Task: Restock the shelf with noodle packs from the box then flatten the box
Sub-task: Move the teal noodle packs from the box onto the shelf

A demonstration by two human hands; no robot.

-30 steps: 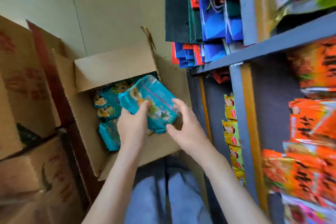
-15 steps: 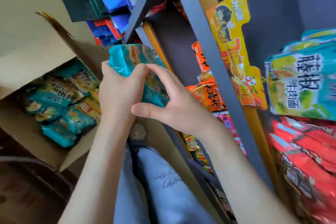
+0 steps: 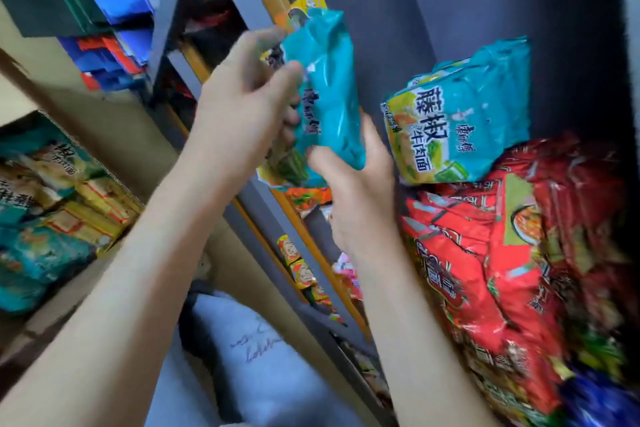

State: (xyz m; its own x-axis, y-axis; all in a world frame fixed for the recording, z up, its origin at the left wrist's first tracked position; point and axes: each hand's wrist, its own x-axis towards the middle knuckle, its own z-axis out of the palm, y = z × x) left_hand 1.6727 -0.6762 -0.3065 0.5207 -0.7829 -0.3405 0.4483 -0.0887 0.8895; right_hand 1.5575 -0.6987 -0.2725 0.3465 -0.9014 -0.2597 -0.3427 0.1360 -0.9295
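Noodle pack [image 3: 329, 90], between left hand [image 3: 242, 104], right hand [image 3: 356, 191]

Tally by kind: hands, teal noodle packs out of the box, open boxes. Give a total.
Hands: 2, left hand and right hand, both gripping the held pack.
Loose teal noodle packs: 2, the held pack and the shelf pack lying on red packs.
Open boxes: 1, the box at left, packs inside.
Total: 5.
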